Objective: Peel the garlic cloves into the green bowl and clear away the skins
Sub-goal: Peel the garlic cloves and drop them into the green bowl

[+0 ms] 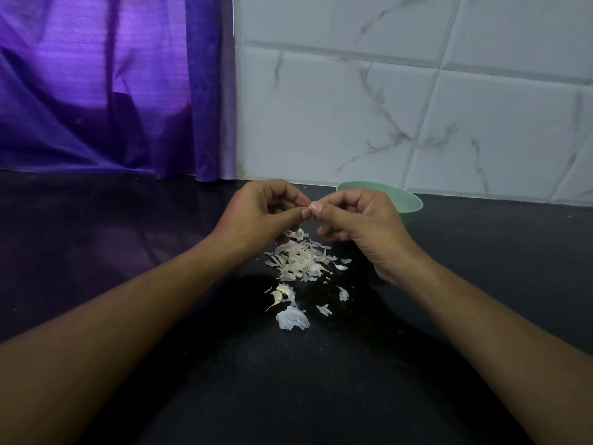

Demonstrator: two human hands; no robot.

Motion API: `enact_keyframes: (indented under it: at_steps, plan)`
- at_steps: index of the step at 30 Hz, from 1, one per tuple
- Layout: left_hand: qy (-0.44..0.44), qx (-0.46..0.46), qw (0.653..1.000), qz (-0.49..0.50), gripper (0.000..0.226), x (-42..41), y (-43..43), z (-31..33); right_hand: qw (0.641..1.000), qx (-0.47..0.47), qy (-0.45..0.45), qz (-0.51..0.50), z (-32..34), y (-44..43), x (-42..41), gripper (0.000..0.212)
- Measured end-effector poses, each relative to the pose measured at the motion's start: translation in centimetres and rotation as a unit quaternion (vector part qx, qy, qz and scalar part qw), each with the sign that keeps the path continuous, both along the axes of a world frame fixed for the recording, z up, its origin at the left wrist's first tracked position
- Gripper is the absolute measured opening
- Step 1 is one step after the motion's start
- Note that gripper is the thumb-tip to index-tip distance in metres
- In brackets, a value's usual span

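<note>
We hold both hands raised above the middle of the dark surface (96, 252). Left hand (256, 213): fingers curled, thumb and forefinger pinching a small pale garlic piece (310, 205), which the fingertips mostly hide. Right hand (362, 226): fingers curled, pinching the same piece from the opposite side. Skins (298, 261): a loose white heap on the surface just beneath the hands, with flakes trailing toward the near edge. Green bowl (407, 200): behind the right hand, close to the far edge by the tiled wall (417, 91), partly hidden. The surface stretches wide toward both side edges.
</note>
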State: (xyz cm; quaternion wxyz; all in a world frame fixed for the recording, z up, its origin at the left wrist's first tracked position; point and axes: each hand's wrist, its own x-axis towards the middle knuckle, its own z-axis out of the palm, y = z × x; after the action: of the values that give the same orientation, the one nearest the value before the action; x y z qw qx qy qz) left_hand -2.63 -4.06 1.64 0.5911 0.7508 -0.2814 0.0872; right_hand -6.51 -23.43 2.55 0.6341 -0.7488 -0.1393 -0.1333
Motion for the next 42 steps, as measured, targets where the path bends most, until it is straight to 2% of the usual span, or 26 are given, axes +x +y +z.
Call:
enact_keyframes:
  at_steps: [6,19,26,36,42]
  plan:
    - [-0.019,0.014,1.0,0.005,0.007,-0.1,0.2,0.2,1.0,0.0,0.013,0.004,0.1,-0.3,0.2,0.011]
    - [0.002,0.004,1.0,-0.004,0.011,-0.2,0.2,0.4,1.0,-0.023,0.006,-0.008,0.2,0.0,-0.1,0.004]
    - [-0.017,0.016,1.0,0.011,0.009,-0.4,-0.1,0.2,0.999,-0.027,0.009,-0.026,0.0,0.4,0.1,0.009]
    - [0.056,-0.052,0.997,-0.031,0.01,-0.9,-0.6,0.3,0.998,0.029,0.049,-0.008,0.4,0.5,-0.1,0.011]
    - [0.073,-0.114,0.989,-0.054,0.005,-1.2,-1.0,0.9,0.997,-0.037,0.068,0.024,-0.1,0.9,-0.4,0.005]
